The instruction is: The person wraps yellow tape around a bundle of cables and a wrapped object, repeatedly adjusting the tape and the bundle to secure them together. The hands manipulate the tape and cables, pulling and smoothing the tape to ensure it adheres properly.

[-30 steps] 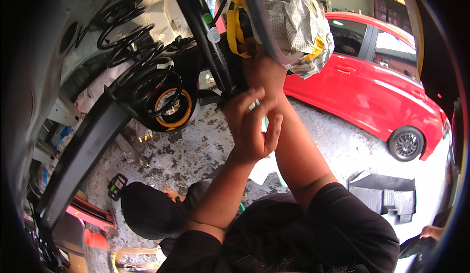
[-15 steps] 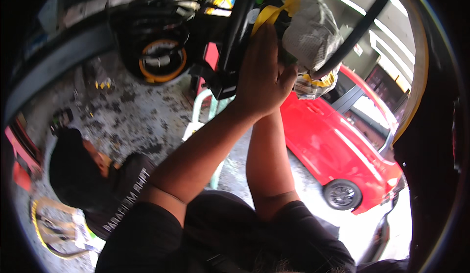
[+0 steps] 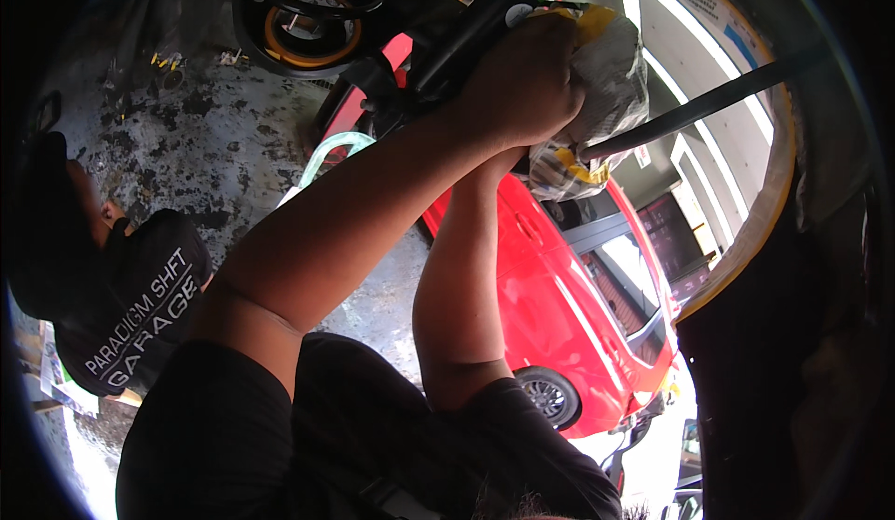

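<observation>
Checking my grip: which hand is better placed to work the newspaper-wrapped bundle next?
Probably left: the left hand covers the newspaper-wrapped bundle from above, while the right hand is mostly hidden beneath it.

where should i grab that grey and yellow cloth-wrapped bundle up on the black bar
Grip the grey and yellow cloth-wrapped bundle around its bulging middle, coming from the near side as the left hand does. The black bar runs out of its far side, so that side looks blocked. Only the near side is open. The right hand is hidden behind the left.
</observation>
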`<state>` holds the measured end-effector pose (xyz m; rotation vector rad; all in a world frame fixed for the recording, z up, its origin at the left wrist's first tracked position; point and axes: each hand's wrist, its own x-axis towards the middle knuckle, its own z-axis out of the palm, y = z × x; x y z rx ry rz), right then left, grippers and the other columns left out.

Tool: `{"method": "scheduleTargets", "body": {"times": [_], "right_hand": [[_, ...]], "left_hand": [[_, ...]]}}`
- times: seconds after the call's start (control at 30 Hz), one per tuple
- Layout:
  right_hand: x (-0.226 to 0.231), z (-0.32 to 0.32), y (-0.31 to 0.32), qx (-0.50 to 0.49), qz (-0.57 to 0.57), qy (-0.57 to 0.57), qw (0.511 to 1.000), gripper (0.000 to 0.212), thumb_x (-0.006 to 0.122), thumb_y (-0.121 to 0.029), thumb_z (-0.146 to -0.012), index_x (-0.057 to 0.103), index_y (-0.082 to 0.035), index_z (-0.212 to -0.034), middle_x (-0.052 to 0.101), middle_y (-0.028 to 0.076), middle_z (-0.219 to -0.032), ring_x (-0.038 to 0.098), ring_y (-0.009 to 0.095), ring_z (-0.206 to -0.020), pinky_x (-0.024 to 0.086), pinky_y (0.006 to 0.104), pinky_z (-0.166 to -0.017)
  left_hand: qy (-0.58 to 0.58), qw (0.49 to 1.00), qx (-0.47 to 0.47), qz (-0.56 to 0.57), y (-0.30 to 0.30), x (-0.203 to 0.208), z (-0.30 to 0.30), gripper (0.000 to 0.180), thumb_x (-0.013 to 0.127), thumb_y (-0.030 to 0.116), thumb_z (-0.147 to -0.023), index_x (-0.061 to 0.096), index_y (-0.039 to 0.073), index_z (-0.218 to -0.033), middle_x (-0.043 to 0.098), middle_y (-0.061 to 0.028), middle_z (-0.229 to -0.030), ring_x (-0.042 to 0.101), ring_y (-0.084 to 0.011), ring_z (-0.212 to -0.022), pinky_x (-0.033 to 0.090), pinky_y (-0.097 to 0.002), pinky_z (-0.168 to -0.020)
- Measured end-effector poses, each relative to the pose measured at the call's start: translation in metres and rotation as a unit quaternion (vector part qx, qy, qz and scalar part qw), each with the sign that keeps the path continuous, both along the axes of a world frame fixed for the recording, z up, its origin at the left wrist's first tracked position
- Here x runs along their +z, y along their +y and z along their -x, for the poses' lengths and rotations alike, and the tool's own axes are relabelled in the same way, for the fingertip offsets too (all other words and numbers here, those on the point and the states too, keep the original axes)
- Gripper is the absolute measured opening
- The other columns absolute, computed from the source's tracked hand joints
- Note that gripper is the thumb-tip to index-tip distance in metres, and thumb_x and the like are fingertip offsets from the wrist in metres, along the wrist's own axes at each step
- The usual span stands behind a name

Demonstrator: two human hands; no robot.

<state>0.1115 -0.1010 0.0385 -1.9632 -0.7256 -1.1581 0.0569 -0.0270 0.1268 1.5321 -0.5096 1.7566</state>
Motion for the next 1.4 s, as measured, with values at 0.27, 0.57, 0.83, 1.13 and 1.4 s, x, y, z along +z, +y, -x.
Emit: {"method": "scheduleTargets", "body": {"times": [0.27, 0.57, 0.83, 1.13, 1.4], "right_hand": [[0.005, 0.012, -0.004, 0.023, 0.045, 0.050, 0.997, 0.049, 0.059, -0.032, -0.106, 0.048, -0.006, -0.146, 0.055, 0.012, -0.145, 0.054, 0.024, -0.133, 0.043, 0.0382, -0.109], [0.016, 0.023, -0.005, 0.027, 0.114, 0.128, 0.985, 0.053, 0.058, -0.033, -0.107, 0.044, -0.005, -0.150, 0.051, 0.012, -0.151, 0.051, 0.023, -0.137, 0.040, 0.0370, -0.112], [-0.028, 0.048, -0.074, 0.108, 0.233, -0.082, 0.963, 0.049, 0.081, -0.022, -0.088, 0.064, -0.004, -0.129, 0.070, 0.013, -0.105, 0.069, 0.029, -0.094, 0.054, 0.0439, -0.084], [-0.041, 0.094, -0.206, 0.163, 0.298, 0.319, 0.885, 0.054, 0.075, -0.006, -0.093, 0.061, -0.005, -0.145, 0.073, 0.004, -0.090, 0.065, 0.011, -0.078, 0.053, 0.0293, -0.076], [-0.065, 0.086, -0.226, 0.155, 0.253, 0.394, 0.870, 0.052, 0.075, -0.015, -0.098, 0.059, -0.007, -0.147, 0.070, 0.002, -0.092, 0.061, 0.010, -0.079, 0.052, 0.0283, -0.078]], "left_hand": [[-0.035, 0.993, 0.102, 0.040, -0.008, 0.002, -0.007, 0.045, 0.065, 0.016, -0.088, 0.062, -0.003, -0.129, 0.067, -0.0266, -0.123, 0.062, -0.0441, -0.124, 0.051, -0.0493, -0.106], [-0.024, 1.000, 0.011, 0.002, -0.022, 0.029, -0.007, 0.048, 0.069, 0.028, -0.093, 0.064, 0.008, -0.136, 0.065, -0.0195, -0.134, 0.061, -0.0407, -0.127, 0.046, -0.0538, -0.110], [0.044, 0.938, 0.328, -0.107, -0.029, 0.051, 0.055, 0.052, 0.062, 0.042, -0.098, 0.065, 0.012, -0.141, 0.067, -0.0206, -0.127, 0.067, -0.0311, -0.112, 0.051, -0.0458, -0.095], [0.236, 0.942, 0.119, -0.205, 0.005, 0.107, 0.105, 0.038, 0.063, 0.038, -0.096, 0.075, 0.006, -0.111, 0.074, -0.0154, -0.104, 0.069, -0.0292, -0.103, 0.052, -0.0462, -0.094], [0.151, 0.951, -0.244, -0.116, 0.061, 0.062, 0.104, 0.061, 0.047, 0.055, -0.099, 0.063, 0.005, -0.132, 0.071, -0.0151, -0.113, 0.064, -0.0241, -0.099, 0.050, -0.0428, -0.090]]}}
